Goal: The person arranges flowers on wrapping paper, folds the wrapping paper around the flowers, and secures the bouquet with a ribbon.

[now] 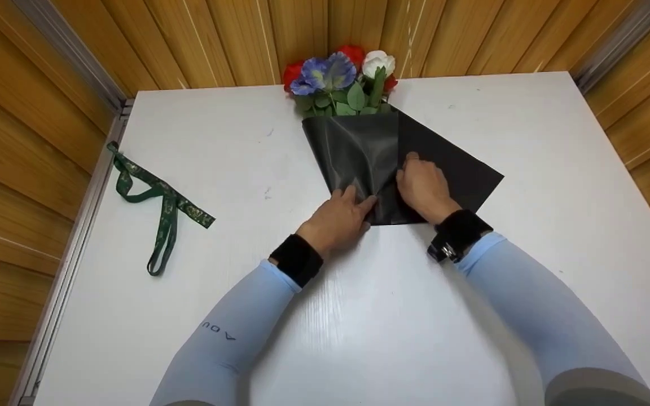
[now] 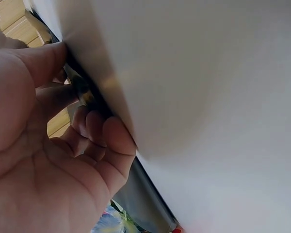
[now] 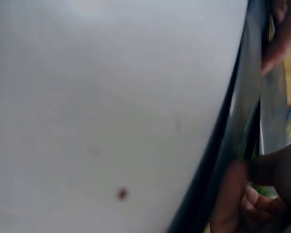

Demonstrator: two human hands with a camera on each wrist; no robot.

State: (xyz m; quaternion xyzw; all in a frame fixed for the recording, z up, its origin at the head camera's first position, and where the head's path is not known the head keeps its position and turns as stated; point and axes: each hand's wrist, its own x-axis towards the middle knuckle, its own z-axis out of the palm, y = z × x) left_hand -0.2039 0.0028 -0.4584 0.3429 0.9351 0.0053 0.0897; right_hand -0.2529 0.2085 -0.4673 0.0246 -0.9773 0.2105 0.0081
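Note:
A bouquet of artificial flowers (image 1: 328, 76), red, blue-purple and white with green leaves, lies at the far side of the table. Black wrapping paper (image 1: 353, 146) is folded across its stems, which are hidden. My left hand (image 1: 339, 221) holds the gathered lower left part of the paper, its fingers curled at the edge in the left wrist view. On the other side, my right hand (image 1: 425, 187) grips the paper beside the folded edge. The right wrist view has the paper (image 3: 247, 82) between thumb and fingers, somewhat blurred.
A looped green patterned ribbon (image 1: 170, 197) lies on the left of the white table (image 1: 359, 338). Wood-panelled walls (image 1: 235, 39) stand behind and at both sides. The paper's unfolded corner (image 1: 471, 175) spreads out to the right.

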